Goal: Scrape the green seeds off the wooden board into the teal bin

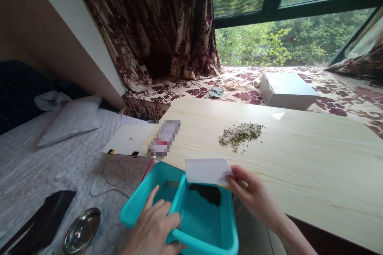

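Observation:
A thin white scraper [206, 170] is pinched between the thumb and fingers of my right hand [249, 187]. It lies over the table's front edge, above the rim of a teal two-compartment bin [199, 223]. My left hand [157, 223] grips this bin near its divider, with the index finger stretched out over the left compartment. Dark green beans [208, 194] lie in the right compartment, and a few small bits sit in the left one. On the wooden table [299, 175], a loose pile of small green beans [241, 135] is spread out beyond the scraper.
A blurred-out phone-like object [164, 137] lies on the table's left corner, beside a white laptop-like slab [128, 139]. On the bed are a steel bowl [82, 231], a dark cloth-like item [44, 221], a cable and a pillow [72, 119]. A white box [289, 91] stands on the windowsill.

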`<state>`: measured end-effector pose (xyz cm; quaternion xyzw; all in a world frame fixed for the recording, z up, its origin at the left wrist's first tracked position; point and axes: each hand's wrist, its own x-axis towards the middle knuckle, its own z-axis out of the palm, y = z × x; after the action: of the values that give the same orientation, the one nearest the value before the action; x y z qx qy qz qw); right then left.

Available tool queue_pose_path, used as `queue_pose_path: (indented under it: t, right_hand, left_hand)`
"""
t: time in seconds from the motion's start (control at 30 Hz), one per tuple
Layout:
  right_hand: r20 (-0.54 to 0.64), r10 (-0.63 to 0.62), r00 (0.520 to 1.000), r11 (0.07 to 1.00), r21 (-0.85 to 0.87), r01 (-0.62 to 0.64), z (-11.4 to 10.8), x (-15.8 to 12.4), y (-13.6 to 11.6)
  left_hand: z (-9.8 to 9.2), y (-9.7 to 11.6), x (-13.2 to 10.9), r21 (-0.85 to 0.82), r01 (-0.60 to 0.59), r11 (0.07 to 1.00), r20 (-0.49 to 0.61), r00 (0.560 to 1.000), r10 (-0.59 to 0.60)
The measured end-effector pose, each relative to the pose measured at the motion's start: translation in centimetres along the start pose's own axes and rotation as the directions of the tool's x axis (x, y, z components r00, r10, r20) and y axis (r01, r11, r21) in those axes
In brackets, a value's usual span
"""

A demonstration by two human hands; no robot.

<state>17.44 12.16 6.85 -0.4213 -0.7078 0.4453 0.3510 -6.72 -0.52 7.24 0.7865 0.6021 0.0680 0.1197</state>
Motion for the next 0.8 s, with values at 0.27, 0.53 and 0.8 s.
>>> queue_pose_path:
  t: [0.27,0.53,0.8]
  right_hand:
    - [-0.647,0.182,0.741,0.962,-0.038,-0.269,-7.9,-2.4,3.8]
    - [-0.659,0.223,0.718,0.953,-0.006,-0.302,-10.1,-2.5,4.4]
    - [-0.557,0.261,0.789,0.962,0.085,-0.258,-8.5,-1.5,4.0]
  left_hand:
    - [4.7,1.0,2.0,0.051,-0.238,0.97,-0.304,0.921,0.242]
    - [7.6,3.1,4.4,0.033,-0.345,0.938,-0.475,0.821,0.318]
    - [5.5,2.2,3.9,0.141,-0.384,0.913,-0.281,0.868,0.408]
